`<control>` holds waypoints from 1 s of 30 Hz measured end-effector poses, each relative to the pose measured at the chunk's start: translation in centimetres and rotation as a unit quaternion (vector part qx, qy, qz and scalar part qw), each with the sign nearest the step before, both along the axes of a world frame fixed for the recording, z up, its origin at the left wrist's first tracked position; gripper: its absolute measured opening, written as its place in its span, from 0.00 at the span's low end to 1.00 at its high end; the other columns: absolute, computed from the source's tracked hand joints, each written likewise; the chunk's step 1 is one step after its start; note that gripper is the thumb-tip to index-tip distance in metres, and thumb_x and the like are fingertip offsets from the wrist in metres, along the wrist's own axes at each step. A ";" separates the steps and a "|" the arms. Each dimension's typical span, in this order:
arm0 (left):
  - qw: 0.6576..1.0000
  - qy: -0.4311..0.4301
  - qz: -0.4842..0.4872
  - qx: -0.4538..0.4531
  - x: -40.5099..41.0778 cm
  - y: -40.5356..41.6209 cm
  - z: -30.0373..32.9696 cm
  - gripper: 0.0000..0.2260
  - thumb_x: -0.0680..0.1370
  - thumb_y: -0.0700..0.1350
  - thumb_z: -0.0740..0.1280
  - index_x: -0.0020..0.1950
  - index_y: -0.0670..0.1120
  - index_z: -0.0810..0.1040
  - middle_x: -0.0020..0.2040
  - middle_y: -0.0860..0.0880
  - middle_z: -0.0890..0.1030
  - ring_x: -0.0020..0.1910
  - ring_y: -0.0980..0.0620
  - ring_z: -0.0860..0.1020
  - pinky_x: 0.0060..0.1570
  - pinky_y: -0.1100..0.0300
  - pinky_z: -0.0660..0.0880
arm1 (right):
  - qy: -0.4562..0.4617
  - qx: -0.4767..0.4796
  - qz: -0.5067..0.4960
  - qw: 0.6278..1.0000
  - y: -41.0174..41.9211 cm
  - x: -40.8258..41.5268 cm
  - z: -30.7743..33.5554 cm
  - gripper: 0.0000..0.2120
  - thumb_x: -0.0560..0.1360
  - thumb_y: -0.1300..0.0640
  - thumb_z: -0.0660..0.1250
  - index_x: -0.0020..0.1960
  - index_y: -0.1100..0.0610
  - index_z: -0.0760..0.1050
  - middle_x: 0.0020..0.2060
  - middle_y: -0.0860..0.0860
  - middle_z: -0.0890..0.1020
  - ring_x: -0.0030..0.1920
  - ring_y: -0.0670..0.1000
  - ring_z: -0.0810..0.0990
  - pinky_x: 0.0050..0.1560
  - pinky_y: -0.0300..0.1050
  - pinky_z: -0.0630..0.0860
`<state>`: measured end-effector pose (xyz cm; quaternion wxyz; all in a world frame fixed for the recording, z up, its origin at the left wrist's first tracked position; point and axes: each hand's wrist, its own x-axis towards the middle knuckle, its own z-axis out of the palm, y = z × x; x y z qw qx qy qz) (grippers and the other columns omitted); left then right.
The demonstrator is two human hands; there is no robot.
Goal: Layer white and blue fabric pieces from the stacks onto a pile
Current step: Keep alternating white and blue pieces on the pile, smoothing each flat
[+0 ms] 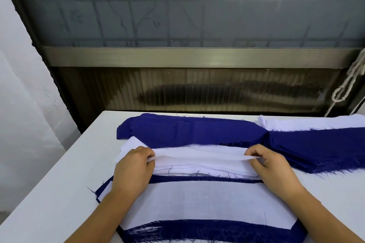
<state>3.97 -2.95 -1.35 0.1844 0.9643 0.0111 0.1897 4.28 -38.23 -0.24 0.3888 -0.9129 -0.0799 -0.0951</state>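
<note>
Both hands work at the middle of a white tabletop (pixel 59 193). The left hand (pixel 132 169) pinches the left end of a white fabric piece (pixel 199 159) between thumb and curled fingers, and the right hand (pixel 271 165) pinches the right end the same way, so the top edge of the piece is stretched taut between them and lifted slightly off the white stack (pixel 197 169) below it. That white stack lies across the middle of the tabletop, its left end poking out past the left hand.

Nearer to the person lies the pile (pixel 197 203), with a white piece on top and blue fabric showing as a frayed band along its near edge and a thin strip along its far edge. Both forearms cross over this pile.

Just beyond the white stack, a blue stack (pixel 187 130) stretches across the far side of the tabletop. To the right, a second blue stack (pixel 316 148) runs off toward the right edge, with more white fabric (pixel 306 123) behind it at the far right. A knotted cord (pixel 347 83) hangs at the far right against the wall.
</note>
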 end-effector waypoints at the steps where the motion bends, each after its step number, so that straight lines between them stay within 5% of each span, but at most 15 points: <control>1: 1.000 0.004 0.001 -0.002 0.0 0.0 0.1 0.04 0.77 0.43 0.65 0.47 0.52 0.77 0.43 0.60 0.78 0.41 0.59 0.73 0.36 0.65 0.66 | 0.005 0.001 -0.006 1.000 -0.1 0.1 -0.1 0.15 0.76 0.65 0.63 0.43 0.44 0.74 0.33 0.48 0.78 0.27 0.44 0.68 0.29 0.34 0.67; 6: 0.999 0.039 0.002 0.010 0.0 0.3 1.2 0.06 0.79 0.45 0.64 0.44 0.56 0.72 0.38 0.57 0.78 0.35 0.58 0.75 0.33 0.66 0.69 | 0.013 -0.011 -0.033 0.999 -0.1 -0.1 0.1 0.17 0.77 0.62 0.62 0.46 0.39 0.73 0.35 0.52 0.79 0.29 0.46 0.69 0.33 0.49 0.73; 10: 0.995 0.059 -0.056 -0.057 -0.4 1.3 3.6 0.07 0.79 0.45 0.65 0.46 0.57 0.79 0.44 0.60 0.80 0.42 0.59 0.77 0.42 0.67 0.71 | -0.054 -0.013 -0.032 0.998 0.3 -1.3 1.8 0.14 0.79 0.59 0.64 0.46 0.38 0.73 0.42 0.35 0.80 0.42 0.41 0.78 0.38 0.37 0.73; 15: 0.990 0.060 -0.129 0.010 -3.0 3.1 6.2 0.06 0.78 0.47 0.68 0.52 0.55 0.84 0.48 0.65 0.77 0.49 0.62 0.75 0.47 0.74 0.70 | -0.038 -0.021 -0.010 0.999 -1.1 -4.1 4.4 0.11 0.77 0.53 0.67 0.48 0.35 0.76 0.46 0.28 0.79 0.48 0.33 0.77 0.42 0.30 0.74; 19: 0.942 0.195 -0.223 -0.155 -5.2 4.4 8.3 0.06 0.77 0.46 0.70 0.47 0.58 0.84 0.47 0.59 0.83 0.47 0.61 0.80 0.48 0.68 0.75 | 0.027 0.017 0.031 0.999 -2.9 -6.2 6.3 0.09 0.73 0.50 0.70 0.47 0.35 0.79 0.45 0.33 0.82 0.48 0.33 0.78 0.45 0.34 0.71; 23: 0.923 0.274 -0.236 -0.129 -5.4 4.6 8.7 0.05 0.76 0.48 0.72 0.40 0.52 0.82 0.36 0.55 0.80 0.33 0.60 0.75 0.37 0.64 0.71 | 0.113 0.016 0.057 0.992 -3.3 -6.4 7.1 0.03 0.75 0.50 0.69 0.44 0.43 0.81 0.41 0.44 0.84 0.42 0.44 0.82 0.47 0.45 0.77; 26: 0.960 0.198 -0.162 -0.112 -4.7 3.6 8.2 0.09 0.75 0.46 0.72 0.35 0.54 0.80 0.32 0.59 0.77 0.31 0.61 0.73 0.33 0.70 0.67 | 0.104 0.001 0.054 0.993 -2.8 -5.9 7.2 0.08 0.77 0.53 0.67 0.42 0.42 0.79 0.40 0.44 0.84 0.40 0.44 0.81 0.42 0.40 0.77; 28: 0.981 0.097 -0.112 -0.125 -4.5 3.0 8.5 0.10 0.76 0.46 0.72 0.36 0.57 0.81 0.37 0.63 0.80 0.38 0.63 0.77 0.36 0.74 0.69 | 0.045 0.022 0.029 0.998 -2.4 -5.5 7.2 0.10 0.78 0.54 0.66 0.41 0.42 0.78 0.38 0.41 0.83 0.36 0.40 0.80 0.34 0.31 0.72; 30: 0.987 0.000 -0.098 -0.127 -4.6 2.8 8.9 0.09 0.75 0.45 0.72 0.39 0.60 0.81 0.41 0.63 0.81 0.45 0.63 0.78 0.40 0.75 0.70 | -0.047 0.032 0.001 0.998 -2.2 -5.6 6.9 0.09 0.77 0.56 0.66 0.43 0.42 0.78 0.40 0.38 0.82 0.40 0.37 0.79 0.35 0.28 0.72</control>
